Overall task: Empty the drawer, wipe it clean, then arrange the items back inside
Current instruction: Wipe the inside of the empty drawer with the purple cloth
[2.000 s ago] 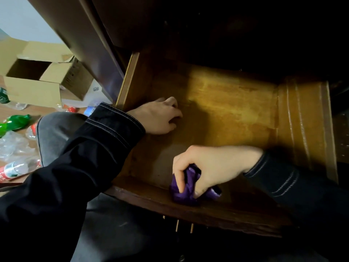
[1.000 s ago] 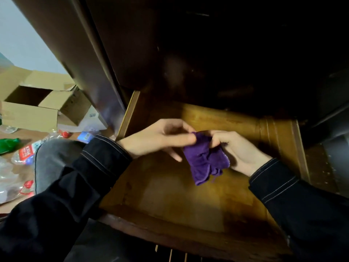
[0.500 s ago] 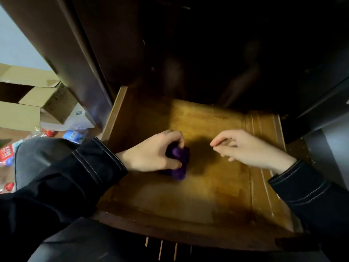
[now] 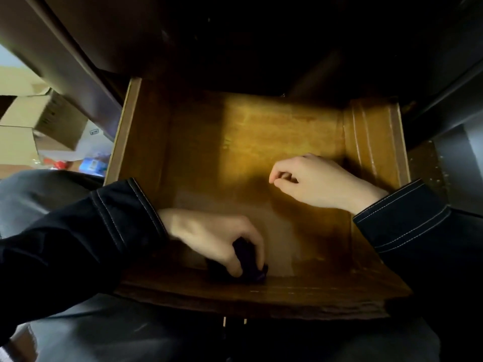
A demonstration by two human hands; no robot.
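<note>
A pulled-out wooden drawer (image 4: 285, 137) lies below me with a bare bottom. My left hand (image 4: 214, 239) grips a bunched purple cloth (image 4: 248, 267) and presses it on the drawer bottom against the near front wall. My right hand (image 4: 313, 181) hovers over the right middle of the drawer with loosely curled fingers and holds nothing. Both arms wear dark sleeves with pale stitching.
The dark cabinet body (image 4: 235, 43) overhangs the drawer's far end. Open cardboard boxes (image 4: 39, 121) and small packets (image 4: 91, 163) lie on the floor at the left. My knee in grey trousers (image 4: 39, 192) is beside the drawer's left wall (image 4: 122, 137).
The cloth passed from my right hand to my left. My left hand then slid it from the middle of the drawer toward the near front wall. My right hand stayed over the right side.
</note>
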